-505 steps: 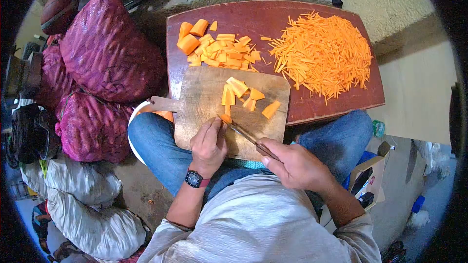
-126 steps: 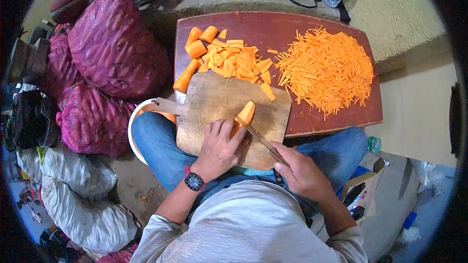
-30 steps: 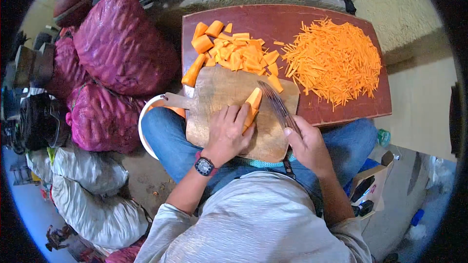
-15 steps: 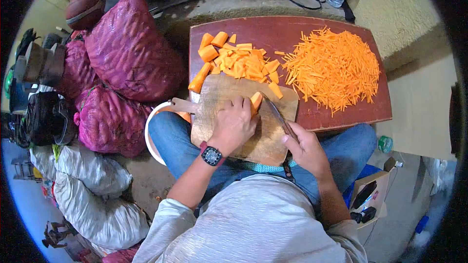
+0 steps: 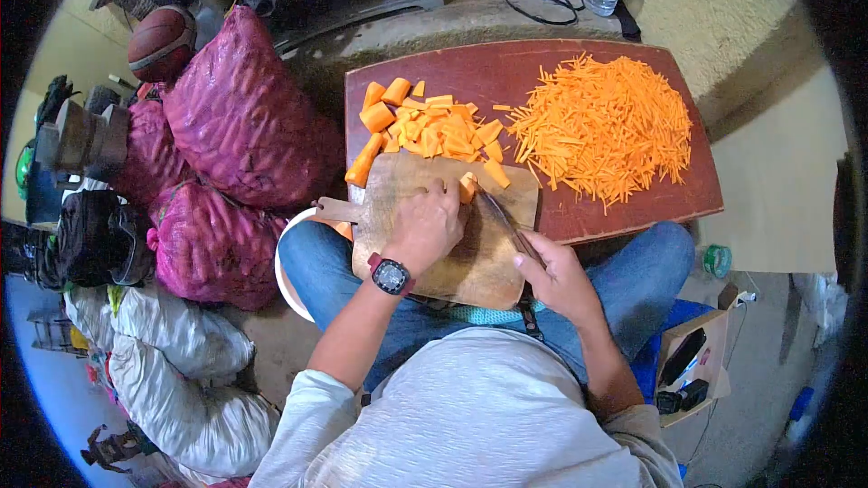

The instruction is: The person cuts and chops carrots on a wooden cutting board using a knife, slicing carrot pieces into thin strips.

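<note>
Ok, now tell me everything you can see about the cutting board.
The cutting board looks wooden, brown and grained, with rounded corners, darker marks and a short handle jutting toward the picture's left. It overlaps the near edge of the table and extends over the person's jeans. The left hand steadies a carrot piece on it; the knife in the right hand crosses over it, contact unclear.

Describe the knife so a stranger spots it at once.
Find the red table, then the wooden board at its near edge. Over that board, in the right hand, is the knife, long and dark, unlike the orange carrot pieces.
</note>
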{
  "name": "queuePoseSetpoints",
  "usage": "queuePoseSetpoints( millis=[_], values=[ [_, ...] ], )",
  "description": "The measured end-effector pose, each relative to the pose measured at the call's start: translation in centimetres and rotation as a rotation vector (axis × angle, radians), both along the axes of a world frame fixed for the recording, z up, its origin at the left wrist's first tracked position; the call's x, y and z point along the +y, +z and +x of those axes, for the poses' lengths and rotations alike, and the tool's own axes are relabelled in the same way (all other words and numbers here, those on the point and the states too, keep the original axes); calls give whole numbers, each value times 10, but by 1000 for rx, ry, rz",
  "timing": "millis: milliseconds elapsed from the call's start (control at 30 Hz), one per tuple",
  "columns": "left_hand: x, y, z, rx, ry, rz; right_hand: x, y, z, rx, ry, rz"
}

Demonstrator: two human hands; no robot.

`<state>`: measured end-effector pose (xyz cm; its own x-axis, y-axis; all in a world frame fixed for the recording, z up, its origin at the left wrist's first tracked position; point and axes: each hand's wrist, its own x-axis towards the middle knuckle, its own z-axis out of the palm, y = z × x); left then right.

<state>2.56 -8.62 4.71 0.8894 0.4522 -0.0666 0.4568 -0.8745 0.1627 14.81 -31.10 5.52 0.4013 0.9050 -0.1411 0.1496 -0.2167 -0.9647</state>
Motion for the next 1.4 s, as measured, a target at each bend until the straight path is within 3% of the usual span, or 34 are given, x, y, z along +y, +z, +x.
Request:
queuePoseSetpoints(
  millis=[200, 467, 500, 667, 867, 933, 1033, 1133, 1267, 1400],
  values=[
    [5, -4, 6, 21, -56, 83, -3, 2, -1, 145, -69, -11],
    [30, -1, 2, -155, 68, -119, -11, 2, 1, 318, -106, 40],
    [45, -13, -2, -214, 4, 0, -12, 3, 3, 316, -105, 44],
    [96, -10, 21, -359, 67, 126, -11, 4, 2, 349, -120, -18],
    [134, -37, 64, -390, 113, 170, -14, -7, -2, 293, -122, 9],
    [134, -40, 70, -472, 67, 348, -15, -6, -3, 291, -115, 9],
    [136, -31, 70, -599, 29, 373, -14, -5, -7, 273, -127, 71],
    [142, -22, 60, -601, 54, 168, -15, 7, -1, 283, -90, -115],
    [159, -31, 57, -735, 49, 285, -12, 3, -3, 282, -84, -150],
    [160, -25, 55, -819, 78, 279, -8, -4, -7, 100, -66, -29]
  ],
)
